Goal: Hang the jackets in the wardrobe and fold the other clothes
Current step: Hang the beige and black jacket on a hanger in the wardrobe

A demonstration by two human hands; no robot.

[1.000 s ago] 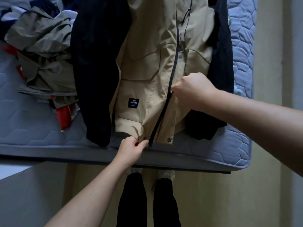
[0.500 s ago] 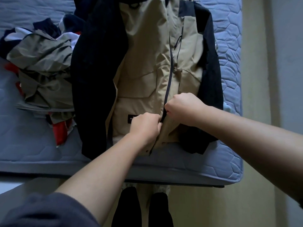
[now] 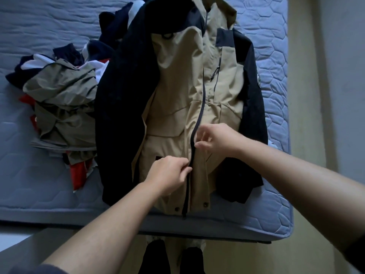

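Observation:
A beige jacket [image 3: 173,91] with dark navy sleeves lies front-up on the blue mattress [image 3: 274,62], its hem at the near edge. A dark zipper [image 3: 202,99] runs down its middle. My left hand [image 3: 169,175] pinches the beige fabric just left of the zipper, low on the jacket. My right hand [image 3: 215,139] sits just right of the zipper a little higher, fingers curled with thumb and forefinger pinched at the zipper line; what they hold is too small to tell. A heap of other clothes [image 3: 63,107], olive, red, white and navy, lies to the left.
The mattress's near edge [image 3: 98,216] runs across below the jacket. A pale wall [image 3: 343,95] and yellowish floor [image 3: 302,95] lie to the right of the bed. My legs in dark trousers [image 3: 154,260] stand below the mattress edge.
My left hand has gone from the jacket's hem up to the fabric beside the zipper. My right hand, a closed fist before, now has its fingers looser and pinching. The view has tilted to show the jacket's collar.

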